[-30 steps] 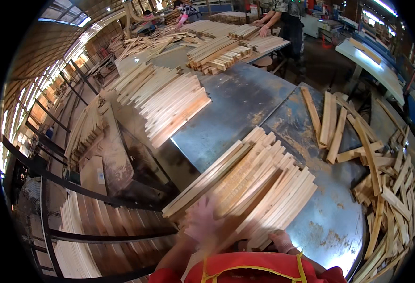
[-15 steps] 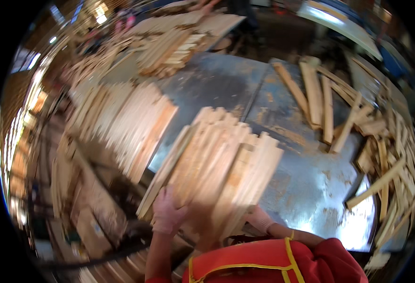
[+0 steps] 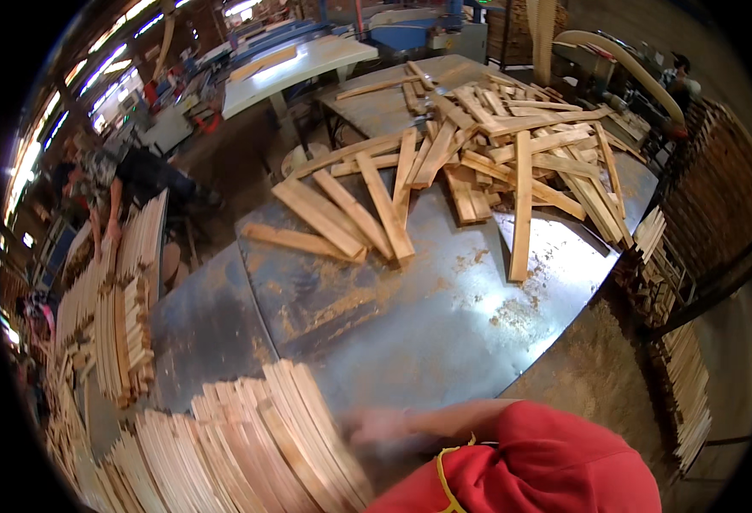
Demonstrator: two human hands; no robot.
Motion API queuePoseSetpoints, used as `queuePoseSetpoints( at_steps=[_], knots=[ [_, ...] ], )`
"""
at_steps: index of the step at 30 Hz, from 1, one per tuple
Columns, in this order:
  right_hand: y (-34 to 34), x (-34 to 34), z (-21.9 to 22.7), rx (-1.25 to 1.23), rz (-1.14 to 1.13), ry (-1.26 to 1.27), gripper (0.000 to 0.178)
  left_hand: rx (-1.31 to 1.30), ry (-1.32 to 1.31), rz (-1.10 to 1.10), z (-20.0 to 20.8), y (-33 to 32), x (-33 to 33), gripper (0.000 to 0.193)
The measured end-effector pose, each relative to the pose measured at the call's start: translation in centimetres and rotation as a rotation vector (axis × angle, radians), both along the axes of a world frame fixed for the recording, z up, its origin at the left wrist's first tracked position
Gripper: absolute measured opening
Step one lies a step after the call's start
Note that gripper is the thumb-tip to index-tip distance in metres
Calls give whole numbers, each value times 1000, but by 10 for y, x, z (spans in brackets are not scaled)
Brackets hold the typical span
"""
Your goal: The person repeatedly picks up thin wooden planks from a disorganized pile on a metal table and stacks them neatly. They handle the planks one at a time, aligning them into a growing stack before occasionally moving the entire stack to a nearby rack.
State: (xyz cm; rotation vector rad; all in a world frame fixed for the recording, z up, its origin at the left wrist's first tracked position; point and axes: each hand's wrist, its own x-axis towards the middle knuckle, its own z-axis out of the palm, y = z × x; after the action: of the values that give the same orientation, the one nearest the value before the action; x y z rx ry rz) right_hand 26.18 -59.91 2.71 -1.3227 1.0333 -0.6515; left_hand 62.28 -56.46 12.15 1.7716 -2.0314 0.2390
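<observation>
Using the broad metal table (image 3: 444,342) as a flat base is advised. The heap of loose wood pieces (image 3: 519,214), on the table's far side, would best be kept from sliding nearer. The row of wooden strips (image 3: 256,445) is seen at the table's near left, its far ends staggered; level pressure from both sides would likely be needed so that no strip is tipped. The right hand (image 3: 380,425) is blurred over the table's near part, just beside the row; whether its fingers are spread, pressed together or pinching cannot be told. The left hand is not shown.
</observation>
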Motion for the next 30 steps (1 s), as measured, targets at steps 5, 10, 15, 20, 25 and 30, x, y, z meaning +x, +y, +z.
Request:
queuePoseSetpoints(
  at_steps=[5,10,15,20,25,30],
  knots=[
    [-10,-281,21,-341,-1183,948,59,12,-64,-65,29,14,-84,81],
    [40,-501,-57,180,-1650,882,104,329,-58,-148,0,8,-187,80],
    [29,-340,-65,-37,-1497,-73,87,735,149,-225,-48,-14,-332,84],
    [75,-179,-52,142,-528,-73,99,1190,412,-172,-56,-64,-432,65],
    [71,-233,-48,125,-358,-12,97,814,498,119,-111,-55,-357,42],
    [49,-315,-31,270,-627,81,85,501,-230,145,-112,9,-231,71]
  ],
)
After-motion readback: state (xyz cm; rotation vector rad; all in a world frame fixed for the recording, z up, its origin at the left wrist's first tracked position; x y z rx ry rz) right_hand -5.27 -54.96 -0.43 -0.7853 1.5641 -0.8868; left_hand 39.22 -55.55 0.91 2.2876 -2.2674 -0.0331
